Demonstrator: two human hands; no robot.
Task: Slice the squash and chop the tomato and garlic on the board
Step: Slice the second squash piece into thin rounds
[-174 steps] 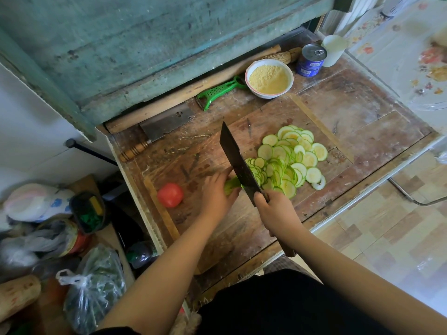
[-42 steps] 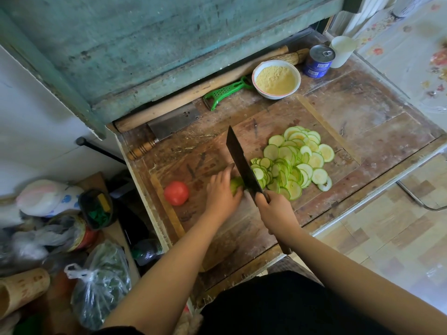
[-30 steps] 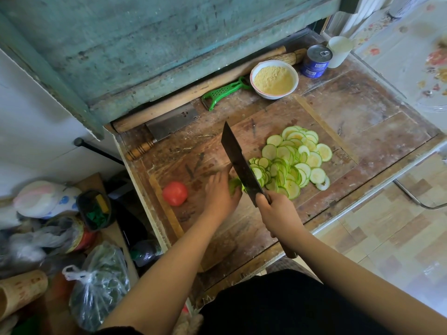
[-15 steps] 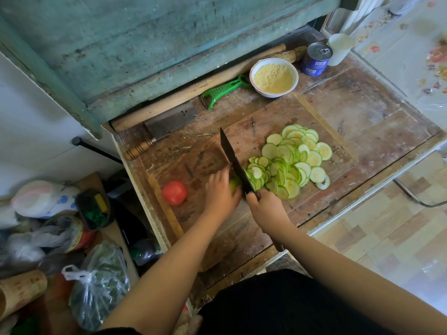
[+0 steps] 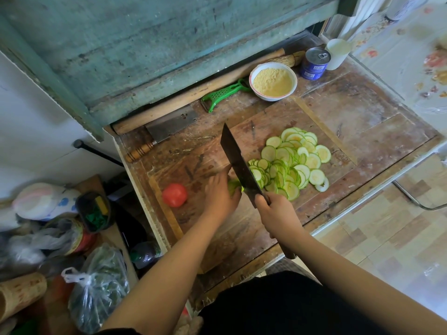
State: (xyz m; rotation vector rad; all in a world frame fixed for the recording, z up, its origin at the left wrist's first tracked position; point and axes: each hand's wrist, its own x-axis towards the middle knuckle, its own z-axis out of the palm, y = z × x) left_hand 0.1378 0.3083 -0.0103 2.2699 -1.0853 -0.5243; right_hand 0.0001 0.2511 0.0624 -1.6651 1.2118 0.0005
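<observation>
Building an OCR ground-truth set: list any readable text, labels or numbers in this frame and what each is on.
No text reads legibly in the head view.
Blue can: white barcode label on its side, digits too small to read.
Red-labelled jar at lower left: print half hidden by plastic bags, blurred.
Cleaver in the right hand: no marking visible.
Second cleaver: no marking visible.

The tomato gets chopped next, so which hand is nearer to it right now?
Left. The left hand holds the squash stub just right of the tomato. The right hand grips the cleaver farther right, beyond the left hand.
</observation>
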